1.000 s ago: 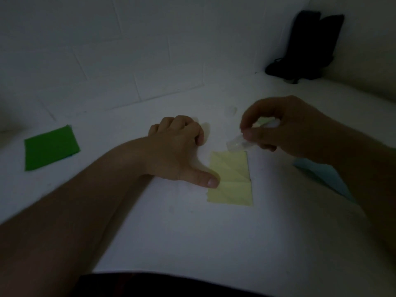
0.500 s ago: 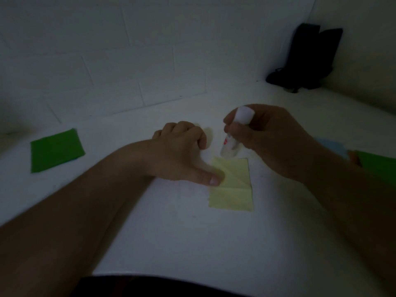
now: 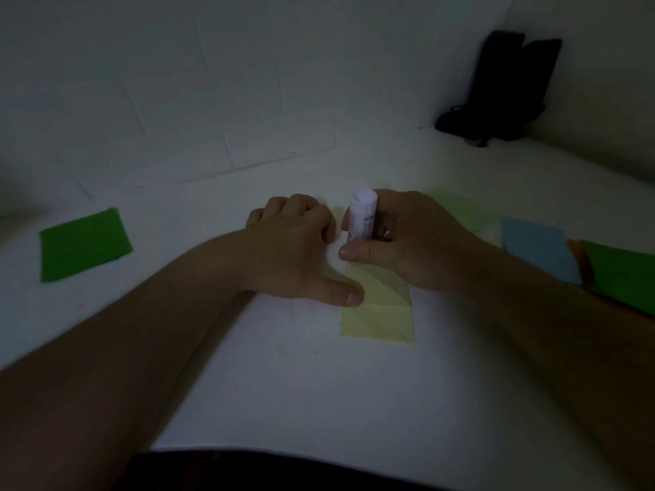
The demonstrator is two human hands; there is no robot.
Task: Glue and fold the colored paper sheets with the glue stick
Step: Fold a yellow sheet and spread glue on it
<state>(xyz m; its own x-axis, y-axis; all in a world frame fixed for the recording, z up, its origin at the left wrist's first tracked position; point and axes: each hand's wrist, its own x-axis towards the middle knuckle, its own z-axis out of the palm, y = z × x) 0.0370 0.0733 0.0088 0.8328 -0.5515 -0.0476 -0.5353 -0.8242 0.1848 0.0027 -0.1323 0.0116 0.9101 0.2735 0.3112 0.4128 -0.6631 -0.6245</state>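
Nearest, both bare forearms reach in over the white table (image 3: 319,384), dim light throughout. The creased yellow paper (image 3: 382,313) lies flat at the centre, fold lines visible across it, near edge free and far end under the hands.

Left hand (image 3: 294,253) rests on the table just left of the sheet. Its thumb is stretched out, tip pressing the paper's left edge; the other fingers are curled under together, knuckles up, gripping nothing I can see.

Right hand (image 3: 407,242) sits over the far part of the yellow sheet and grips the glue stick (image 3: 361,216). Thumb across the front, fingers wrapped round the back, clamped on the tube. The stick stands roughly upright, white, flat end toward the camera. Its lower end is hidden behind the thumb, so contact with the paper can't be confirmed; looks close to it, probably touching.

To the right, beyond the right forearm: a blue sheet (image 3: 535,248), then a dark green sheet (image 3: 623,274) with an orange edge (image 3: 576,255) showing between them. A pale green sheet (image 3: 460,210) lies just behind the right hand, blurry. Well off to the left, another green sheet (image 3: 83,244) lies alone.

Farthest back, a black object (image 3: 507,90) leans in the corner of the white tiled wall (image 3: 212,101); too dark to identify.
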